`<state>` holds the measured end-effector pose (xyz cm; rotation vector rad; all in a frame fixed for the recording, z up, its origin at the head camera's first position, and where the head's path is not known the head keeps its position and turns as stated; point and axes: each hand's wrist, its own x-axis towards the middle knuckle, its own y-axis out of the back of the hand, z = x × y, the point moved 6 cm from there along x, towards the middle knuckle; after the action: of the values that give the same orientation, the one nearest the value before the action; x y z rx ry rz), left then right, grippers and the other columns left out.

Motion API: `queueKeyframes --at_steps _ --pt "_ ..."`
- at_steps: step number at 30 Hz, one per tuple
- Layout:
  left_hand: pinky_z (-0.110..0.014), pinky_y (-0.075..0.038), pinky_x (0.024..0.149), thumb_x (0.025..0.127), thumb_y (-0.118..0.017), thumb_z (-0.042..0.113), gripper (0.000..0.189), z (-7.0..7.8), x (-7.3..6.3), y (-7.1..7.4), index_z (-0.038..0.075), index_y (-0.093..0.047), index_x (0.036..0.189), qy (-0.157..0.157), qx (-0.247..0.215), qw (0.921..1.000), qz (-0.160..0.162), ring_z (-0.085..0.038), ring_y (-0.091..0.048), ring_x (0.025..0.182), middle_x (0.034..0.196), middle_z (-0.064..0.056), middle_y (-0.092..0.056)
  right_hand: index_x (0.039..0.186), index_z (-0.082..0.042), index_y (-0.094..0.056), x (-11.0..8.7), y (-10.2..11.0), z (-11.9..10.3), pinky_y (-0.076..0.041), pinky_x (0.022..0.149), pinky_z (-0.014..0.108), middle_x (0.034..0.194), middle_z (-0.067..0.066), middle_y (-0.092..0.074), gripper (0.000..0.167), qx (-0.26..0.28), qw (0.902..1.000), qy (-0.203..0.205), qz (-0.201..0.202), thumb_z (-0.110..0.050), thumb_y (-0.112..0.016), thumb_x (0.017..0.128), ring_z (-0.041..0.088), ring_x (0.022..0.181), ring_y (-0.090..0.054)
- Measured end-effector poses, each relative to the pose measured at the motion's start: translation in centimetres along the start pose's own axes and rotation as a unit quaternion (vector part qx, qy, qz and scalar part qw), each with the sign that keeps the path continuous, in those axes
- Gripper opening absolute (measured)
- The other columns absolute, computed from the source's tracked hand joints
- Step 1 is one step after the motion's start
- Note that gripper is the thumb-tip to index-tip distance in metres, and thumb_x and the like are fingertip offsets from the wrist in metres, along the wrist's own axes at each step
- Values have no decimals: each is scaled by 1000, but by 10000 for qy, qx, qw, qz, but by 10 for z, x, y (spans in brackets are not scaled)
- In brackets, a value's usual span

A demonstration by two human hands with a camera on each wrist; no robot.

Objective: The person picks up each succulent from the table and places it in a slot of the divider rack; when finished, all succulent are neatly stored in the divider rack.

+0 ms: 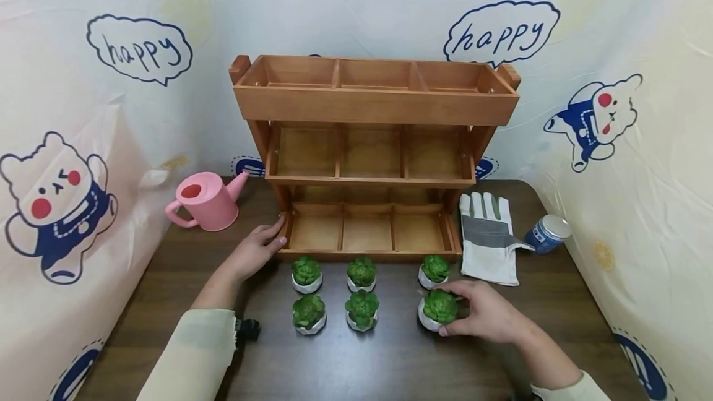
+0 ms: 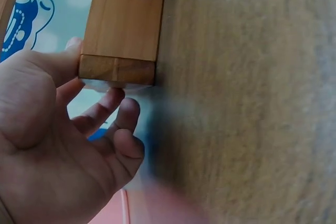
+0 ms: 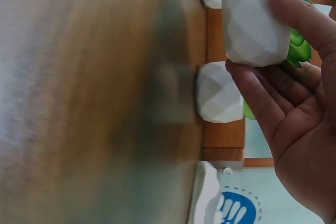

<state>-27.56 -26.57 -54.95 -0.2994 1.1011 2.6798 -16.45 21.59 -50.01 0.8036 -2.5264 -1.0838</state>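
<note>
A brown three-tier wooden shelf [image 1: 375, 107] with divided compartments stands at the back. My left hand [image 1: 258, 254] grips the left end of its bottom tier, thumb and fingers about the corner [image 2: 118, 40]. Several green artificial succulents in white faceted pots stand in two rows before the shelf, including a back-right one [image 1: 434, 270]. My right hand [image 1: 483, 313] pinches the front-right potted succulent [image 1: 440, 307] between thumb and fingers. Seen from the right wrist, that white pot [image 3: 254, 27] appears slightly above the table, with another pot [image 3: 218, 92] behind it.
A pink watering can [image 1: 208, 203] stands left of the shelf. White and grey gloves [image 1: 489, 240] lie to the right, beside a blue jar with a white lid [image 1: 548, 232]. A patterned cloth [image 1: 356, 5] surrounds the dark wooden table [image 1: 356, 370].
</note>
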Motion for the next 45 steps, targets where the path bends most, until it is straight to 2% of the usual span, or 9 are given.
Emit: queueKeyframes --at_steps 7,18,20,27,33,41,45 --pt "-72 -24 113 106 -59 42 71 -1 -2 2 26 -24 166 -17 -163 9994 -317 -51 -31 145 160 -22 -30 128 -17 -69 9 15 -11 -58 85 31 111 -13 -71 62 113 9998 165 1 -44 -92 77 6 98 -67" --pt "-73 -24 112 104 -60 43 70 0 -5 3 31 -26 165 91 -322 9993 -187 -51 -31 145 160 -21 -31 127 -14 -69 27 37 -19 -59 82 31 112 -7 -72 60 74 9991 363 181 -38 -93 78 8 97 -68" --pt "-73 -24 112 105 -60 43 70 1 -6 3 31 -26 165 74 -282 9994 -188 -51 -33 145 160 -21 -32 127 -14 -69 30 41 -20 -59 81 31 112 -7 -72 60 52 9992 323 220 -38 -93 78 8 95 -68" --pt "-72 -25 112 105 -58 43 69 1 -6 1 29 -26 165 30 -137 9997 -176 -51 -33 144 159 -22 -32 129 -10 -68 43 56 -18 -60 81 43 112 -2 -72 62 45 9995 102 308 -36 -93 79 11 94 -67" --pt "-72 -26 112 105 -58 45 70 1 -5 0 30 -26 165 1 -134 9998 -173 -51 -34 144 159 -22 -32 130 -11 -69 56 67 -13 -60 81 37 112 -2 -71 63 -150 9987 -72 479 -36 -93 78 13 95 -68" --pt "-72 -26 112 104 -59 48 71 -1 -3 1 31 -27 165 22 -80 9998 -152 -50 -36 143 159 -21 -34 131 -12 -68 76 71 -2 -59 75 34 109 0 -70 64 9 9977 -397 541 -40 -92 79 16 90 -67" --pt "-72 -27 112 103 -59 50 72 -1 -2 1 32 -27 165 28 -61 9998 -167 -50 -36 143 159 -21 -34 132 -11 -67 85 71 4 -60 75 32 112 4 -70 65 171 9967 -619 498 -41 -92 79 20 94 -70"
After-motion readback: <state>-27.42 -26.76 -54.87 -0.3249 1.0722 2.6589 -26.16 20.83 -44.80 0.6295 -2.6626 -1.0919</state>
